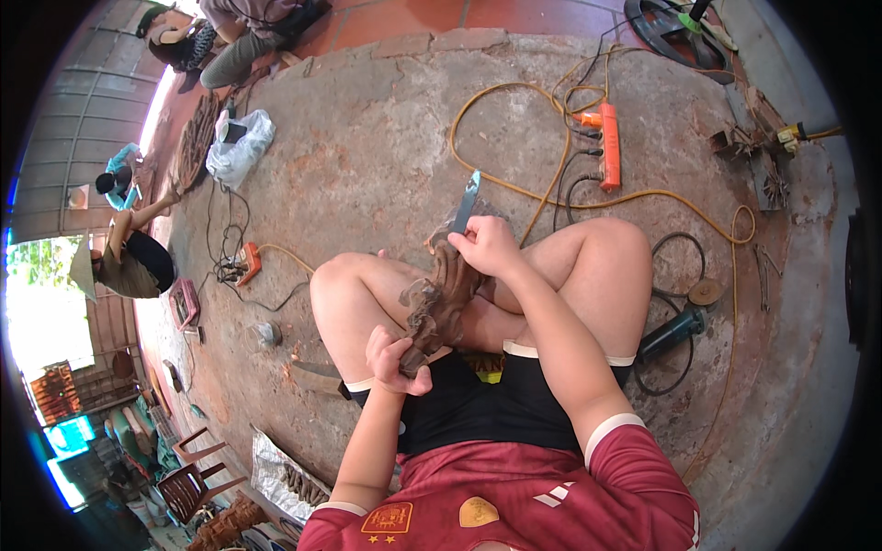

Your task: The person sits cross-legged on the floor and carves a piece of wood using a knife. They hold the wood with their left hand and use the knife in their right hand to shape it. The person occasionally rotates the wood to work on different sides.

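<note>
A brown carved wooden piece, knotty and twisted, lies slantwise across my lap between my bent knees. My left hand is closed round its lower end, with the fingers curled over the wood. At the upper end, my right hand is closed in a pinch on a flat blue-grey blade. The blade's free end points away from me, and its near end is hidden by the fingers and the wood. My right fingers are at the carving's top; whether they also press on it I cannot tell.
An orange power strip with a looping yellow cord lies ahead; a smaller orange socket block is at the left. Beside my right knee rests a dark green power tool. A plastic bag and several seated people are farther left.
</note>
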Available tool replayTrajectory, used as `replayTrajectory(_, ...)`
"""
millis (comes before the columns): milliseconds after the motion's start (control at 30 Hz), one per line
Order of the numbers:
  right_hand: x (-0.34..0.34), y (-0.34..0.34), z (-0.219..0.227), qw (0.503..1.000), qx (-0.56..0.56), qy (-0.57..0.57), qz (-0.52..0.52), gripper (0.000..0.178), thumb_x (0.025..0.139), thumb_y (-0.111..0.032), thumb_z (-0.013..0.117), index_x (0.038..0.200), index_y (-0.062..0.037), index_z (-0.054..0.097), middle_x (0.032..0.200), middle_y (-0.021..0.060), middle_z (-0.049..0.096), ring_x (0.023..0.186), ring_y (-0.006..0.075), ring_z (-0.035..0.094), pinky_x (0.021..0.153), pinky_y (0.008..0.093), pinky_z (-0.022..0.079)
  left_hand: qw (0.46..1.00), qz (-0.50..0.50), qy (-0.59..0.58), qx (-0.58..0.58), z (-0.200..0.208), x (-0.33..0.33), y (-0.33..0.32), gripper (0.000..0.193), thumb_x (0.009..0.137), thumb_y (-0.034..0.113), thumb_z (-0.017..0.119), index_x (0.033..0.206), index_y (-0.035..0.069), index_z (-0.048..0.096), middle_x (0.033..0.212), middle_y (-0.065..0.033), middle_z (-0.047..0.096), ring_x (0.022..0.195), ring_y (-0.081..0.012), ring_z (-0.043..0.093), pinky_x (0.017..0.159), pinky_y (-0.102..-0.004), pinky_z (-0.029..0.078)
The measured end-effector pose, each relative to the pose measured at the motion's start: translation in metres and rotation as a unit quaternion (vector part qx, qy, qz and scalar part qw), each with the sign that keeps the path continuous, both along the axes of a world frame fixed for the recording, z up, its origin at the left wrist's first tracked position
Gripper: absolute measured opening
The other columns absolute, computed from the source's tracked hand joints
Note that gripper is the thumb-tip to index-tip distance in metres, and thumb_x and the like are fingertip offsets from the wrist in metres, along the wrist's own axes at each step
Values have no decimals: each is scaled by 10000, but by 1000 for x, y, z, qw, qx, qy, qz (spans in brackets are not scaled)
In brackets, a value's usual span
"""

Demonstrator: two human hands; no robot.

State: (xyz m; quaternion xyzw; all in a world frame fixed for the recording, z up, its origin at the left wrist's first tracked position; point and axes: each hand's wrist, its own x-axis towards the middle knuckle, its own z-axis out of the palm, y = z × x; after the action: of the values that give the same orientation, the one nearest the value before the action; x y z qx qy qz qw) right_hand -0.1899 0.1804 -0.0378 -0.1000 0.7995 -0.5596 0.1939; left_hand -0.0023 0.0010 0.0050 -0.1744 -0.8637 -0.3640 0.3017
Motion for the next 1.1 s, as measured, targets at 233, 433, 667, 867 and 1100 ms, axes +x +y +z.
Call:
replayTrajectory(233,1,4,3,999,32,3,24,274,790,-252,717,751,16,678,696,201,661,648,358,658,616,419,510,1000,-8,24,-7,3,-2,8,383,672,317,668,882,11,573,617,-88,443,502,-249,414,494,-375,334)
replayTrajectory(433,3,12,14,992,31,-35,114,250,781,-232,724,766,15,686,709,205,665,660,340,672,631,412,517,1000,-3,23,-14,-1,1,5,389,682,322,667,896,11,572,619,-90,447,505,-254,416,497,-380,334)
replayTrajectory(667,1,6,15,999,27,-41,16,228,788,-222,728,787,3,694,706,214,656,676,350,670,621,428,505,1000,-7,10,-28,2,0,4,400,721,321,646,932,-3,544,644,-105,443,529,-246,436,508,-370,348)
replayTrajectory(867,5,7,10,989,49,56,129,241,815,-234,683,787,5,676,736,229,651,714,417,643,642,476,504,1000,-9,13,-27,2,2,4,399,704,322,656,918,1,555,631,-98,434,519,-247,422,501,-373,337)
replayTrajectory(1100,2,5,15,997,51,28,46,272,812,-252,685,781,18,668,751,254,644,748,427,644,667,479,508,1000,-10,22,-10,3,-4,6,390,675,316,670,892,9,567,618,-86,434,501,-251,397,493,-380,320)
